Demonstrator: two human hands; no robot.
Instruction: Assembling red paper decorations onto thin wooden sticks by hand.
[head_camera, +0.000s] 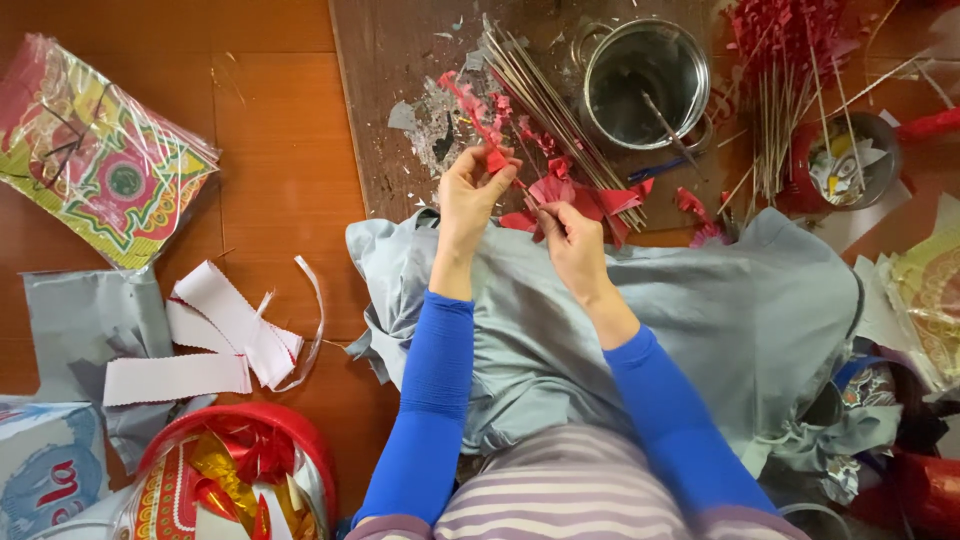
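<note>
Left hand: left hand (470, 190) raised over the near edge of the wooden board (390, 110); grip narrow, thumb and fingers pinched on a strip of red cut paper (478, 118) that trails up and away across the board.
Right hand: right hand (570, 240) just right of the left, close but not touching; grip pinched on a folded red paper piece (585, 195) at the board's near edge.
Red paper: both pieces held above the lap, between the hands and the bundle of thin sticks (550, 100) lying slantwise on the board.
Lap: grey cloth (720, 310) spread over the knees, its far edge meeting the board's near edge; blue sleeves on both forearms.
Board, far side: metal pot (647, 85) right of the sticks, one stick leaning inside it.
Board, right edge: upright sticks with red paper tops (785, 60), and a red bowl (845, 160) with scraps just beside them.
Floor, left: white pinked-edge strips (215, 335) on grey sheet; wrapped colourful paper pack (95, 150) toward the far left corner.
Floor, near left: red basin (235, 475) holding gold and red foil.
</note>
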